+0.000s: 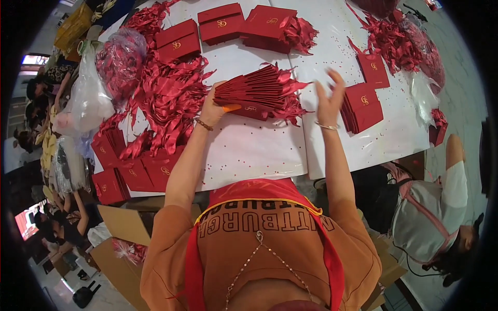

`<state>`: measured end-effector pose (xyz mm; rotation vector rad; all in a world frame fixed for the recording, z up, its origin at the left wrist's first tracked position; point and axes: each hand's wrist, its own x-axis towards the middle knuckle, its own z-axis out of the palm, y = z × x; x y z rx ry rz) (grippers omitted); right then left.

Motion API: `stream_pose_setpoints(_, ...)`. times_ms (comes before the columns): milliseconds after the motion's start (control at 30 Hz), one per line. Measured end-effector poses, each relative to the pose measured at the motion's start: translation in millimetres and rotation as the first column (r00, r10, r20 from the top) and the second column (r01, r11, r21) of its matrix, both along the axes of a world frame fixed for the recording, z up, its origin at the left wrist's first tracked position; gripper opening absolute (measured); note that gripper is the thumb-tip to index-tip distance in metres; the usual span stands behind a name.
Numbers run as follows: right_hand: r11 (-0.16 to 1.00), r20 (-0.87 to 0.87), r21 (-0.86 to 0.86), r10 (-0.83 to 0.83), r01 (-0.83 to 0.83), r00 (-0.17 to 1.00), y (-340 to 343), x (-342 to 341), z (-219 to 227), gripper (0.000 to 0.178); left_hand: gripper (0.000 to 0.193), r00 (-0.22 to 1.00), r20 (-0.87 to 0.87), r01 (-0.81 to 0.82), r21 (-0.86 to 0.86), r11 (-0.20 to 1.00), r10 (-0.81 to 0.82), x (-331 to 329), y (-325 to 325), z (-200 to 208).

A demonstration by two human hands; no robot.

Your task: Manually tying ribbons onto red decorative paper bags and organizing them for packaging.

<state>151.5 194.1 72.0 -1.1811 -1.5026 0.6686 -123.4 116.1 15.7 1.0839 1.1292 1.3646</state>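
Observation:
My left hand (213, 107) is closed round the left end of a thick fanned stack of red paper bags (248, 92), an orange covering showing on its thumb. Loose red ribbon ends (291, 96) stick out from the stack's right side. To the right of these ribbons my right hand (330, 97) is raised over the table, fingers apart and slightly blurred, with nothing in it. Close beside it on the right lies another pile of flat red bags (362, 108) with gold printing.
The white table (249, 147) is sprinkled with small red dots. A big heap of red ribbons (168, 96) covers its left part. More bag stacks (221, 23) lie along the far side. Cardboard boxes (122, 259) stand below left. Another person (430, 207) is at the right.

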Motion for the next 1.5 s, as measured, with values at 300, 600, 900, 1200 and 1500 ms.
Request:
stream_pose_setpoints(300,0.804,-0.642,-0.220,0.307,-0.552,0.703,-10,-87,-40,0.055,0.095,0.994,-0.051,-0.092,0.132,0.987,0.099,24,1,-1)
stream_pose_setpoints(600,0.724,0.299,-0.222,0.688,-0.653,0.662,-30,-37,-29,0.124,0.076,0.992,0.051,-0.111,-0.023,0.994,0.112,24,-14,-5)
stream_pose_setpoints(900,0.821,0.536,0.024,0.471,-0.570,0.701,-54,-49,-40,0.124,0.071,0.861,0.498,-0.075,-0.075,0.994,0.102,17,-37,1)
stream_pose_setpoints(1200,0.769,0.386,-0.179,0.628,-0.613,0.676,-36,-50,-34,0.094,0.064,0.955,0.189,-0.202,-0.153,0.967,0.229,10,-29,17)
stream_pose_setpoints(1500,0.796,0.439,-0.234,0.599,-0.558,0.670,-44,-49,-33,0.056,0.058,0.007,-0.976,0.295,-0.204,0.933,-0.216,58,-23,102)
